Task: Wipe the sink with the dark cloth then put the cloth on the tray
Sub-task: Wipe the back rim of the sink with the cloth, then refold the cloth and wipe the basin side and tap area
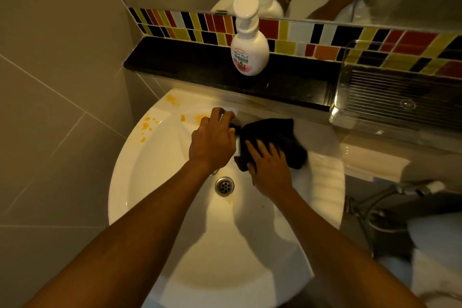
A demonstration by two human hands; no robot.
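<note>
While both forearms reach up from the bottom of the frame, the right hand lies flat with fingers spread on the dark cloth, pressing it against the back rim of the white sink just right of centre. The left hand sits just beside it, fingers curled around a small chrome fitting — most likely the tap, though the hand hides most of it. Orange stains spatter the upper-left rim of the sink, well apart from the cloth, with a larger smear near the left hand's fingertips. At the basin's centre the metal drain shows between the two wrists. Above, on a black ledge, stands a white pump bottle of soap, upright, in front of a strip of coloured mosaic tiles. At the right edge of the frame a clear ridged tray rests on the counter — nothing on it that I can make out.
</note>
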